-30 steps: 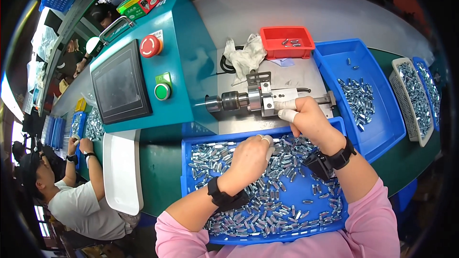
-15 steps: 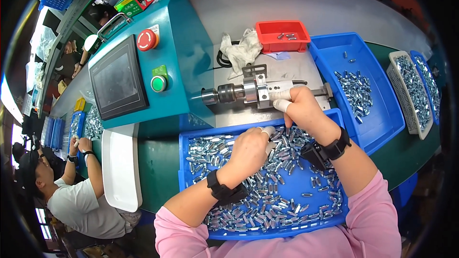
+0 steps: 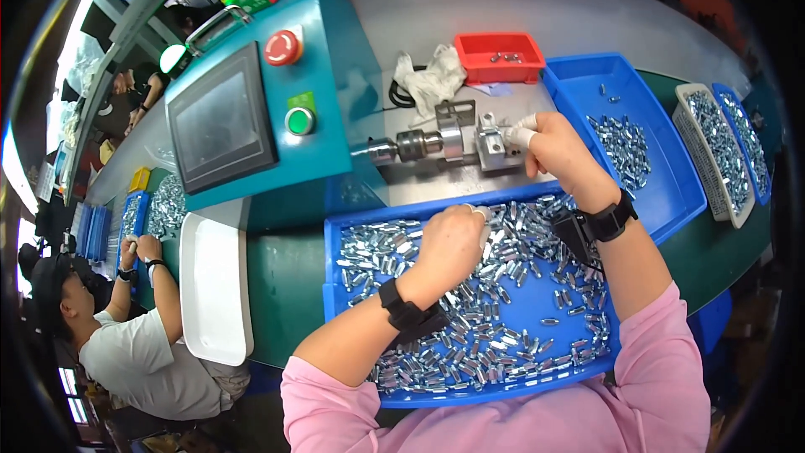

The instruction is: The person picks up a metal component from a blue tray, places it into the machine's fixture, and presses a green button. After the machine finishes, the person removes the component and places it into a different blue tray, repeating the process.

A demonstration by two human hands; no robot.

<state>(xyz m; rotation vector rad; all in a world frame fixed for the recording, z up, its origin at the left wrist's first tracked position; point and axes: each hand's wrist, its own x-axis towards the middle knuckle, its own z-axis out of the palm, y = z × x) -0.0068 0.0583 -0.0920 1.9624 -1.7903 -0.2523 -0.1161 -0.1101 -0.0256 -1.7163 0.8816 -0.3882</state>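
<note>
Counter: a green top [image 3: 285,302] is laid at near left, and a grey surface [image 3: 503,0] is stretched along the far side.
Parts: small metal parts [image 3: 470,361] are heaped in the near tray [image 3: 528,319], in front of the body.
Left hand: the left hand [image 3: 455,243] is lowered over the far side of that tray, fingers curled down; whether a part is pinched cannot be told.
Right hand: the right hand [image 3: 555,147] is held at the right side of the metal block [image 3: 491,144], fingers bent; whether anything is pinched cannot be told. Fingertips are wrapped in white.
Machine: a teal case [image 3: 348,59] is set at left, fitted with a screen [image 3: 222,117], a red button [image 3: 283,48] and a green button [image 3: 299,121]. Its chuck [image 3: 411,145] is pointed right, toward the block.
Far side: a cloth [image 3: 432,80] is left crumpled beside a red bin [image 3: 495,74].
Right side: more parts are kept in a blue tray [image 3: 671,197] and a pale basket [image 3: 743,214].
Room: a white tray [image 3: 214,285] is placed at left; beyond it another person [image 3: 142,361] is seen with both hands raised.
</note>
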